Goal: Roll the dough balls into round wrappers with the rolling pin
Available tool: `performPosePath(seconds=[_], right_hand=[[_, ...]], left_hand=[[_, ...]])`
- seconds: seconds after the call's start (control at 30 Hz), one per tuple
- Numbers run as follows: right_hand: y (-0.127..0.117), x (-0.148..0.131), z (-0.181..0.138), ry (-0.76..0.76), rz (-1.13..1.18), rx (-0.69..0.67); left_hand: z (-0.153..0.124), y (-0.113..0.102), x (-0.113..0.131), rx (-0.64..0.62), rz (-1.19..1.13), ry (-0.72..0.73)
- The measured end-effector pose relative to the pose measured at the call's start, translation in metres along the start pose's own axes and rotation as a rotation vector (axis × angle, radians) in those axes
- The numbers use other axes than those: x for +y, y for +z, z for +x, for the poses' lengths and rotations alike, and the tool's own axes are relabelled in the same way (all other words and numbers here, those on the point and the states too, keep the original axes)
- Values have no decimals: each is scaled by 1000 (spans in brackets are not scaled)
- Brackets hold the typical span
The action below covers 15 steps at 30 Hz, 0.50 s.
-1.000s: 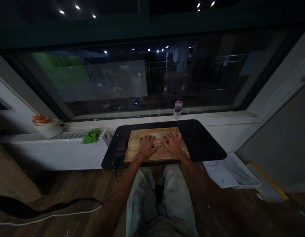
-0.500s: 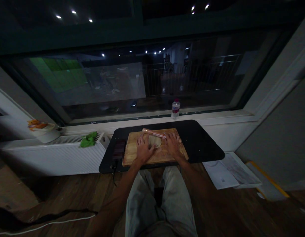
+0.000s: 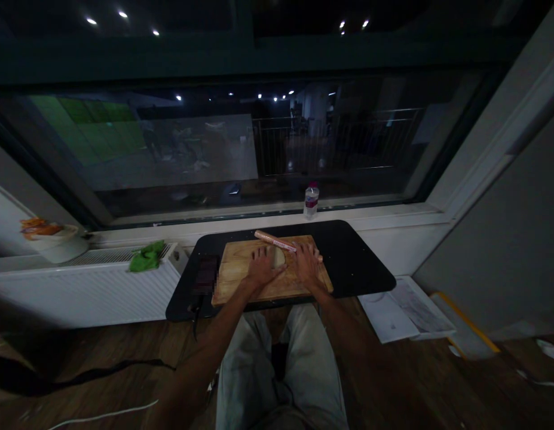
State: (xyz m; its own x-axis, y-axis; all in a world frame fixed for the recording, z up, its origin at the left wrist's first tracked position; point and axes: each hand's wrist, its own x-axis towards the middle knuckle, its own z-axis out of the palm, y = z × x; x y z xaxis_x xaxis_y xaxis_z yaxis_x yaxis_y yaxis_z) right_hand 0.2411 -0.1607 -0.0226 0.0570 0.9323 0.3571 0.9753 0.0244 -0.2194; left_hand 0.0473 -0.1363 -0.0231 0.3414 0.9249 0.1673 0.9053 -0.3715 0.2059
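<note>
The right grip (image 3: 306,263) is closed over the right part of a pin (image 3: 277,240), its fingers lying across it. The left grip (image 3: 261,267) is spread, thumb apart from the fingers, and touches the left side of the dough (image 3: 279,257); whether it pinches the edge I cannot tell. The dough, a pale round, lies flat on the board (image 3: 234,278) between the two hands. The pin slants just beyond it, its far-left end reaching the board's far edge and its other end showing to the right of the right hand.

The board sits on a black counter (image 3: 357,263). At the counter's left lies a dark thing (image 3: 205,275), partly blurred out, with a cable (image 3: 195,325) hanging near it. Past the far edge, a bottle (image 3: 311,203) with a pink cap stands upright on the white sill (image 3: 393,215), before a dark window (image 3: 205,149). Far left, a green cloth (image 3: 146,257) and a white bowl (image 3: 59,248) rest on the radiator (image 3: 101,298). The person's trousers (image 3: 279,370) show at the near side.
</note>
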Motion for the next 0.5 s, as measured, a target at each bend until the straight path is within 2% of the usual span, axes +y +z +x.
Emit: performPosePath(seconds=[0.2,0.3,0.5], right_hand=[[5,0,1,6,6,-1],[4,-1,3,27,10,-19],[-2,-1,1,10,43,-28]], left_hand=[[6,-18,-49,-147,-155,229],[3,-17,-59,-154,-170,198],[-8,-1,-59,-124,-145,141]])
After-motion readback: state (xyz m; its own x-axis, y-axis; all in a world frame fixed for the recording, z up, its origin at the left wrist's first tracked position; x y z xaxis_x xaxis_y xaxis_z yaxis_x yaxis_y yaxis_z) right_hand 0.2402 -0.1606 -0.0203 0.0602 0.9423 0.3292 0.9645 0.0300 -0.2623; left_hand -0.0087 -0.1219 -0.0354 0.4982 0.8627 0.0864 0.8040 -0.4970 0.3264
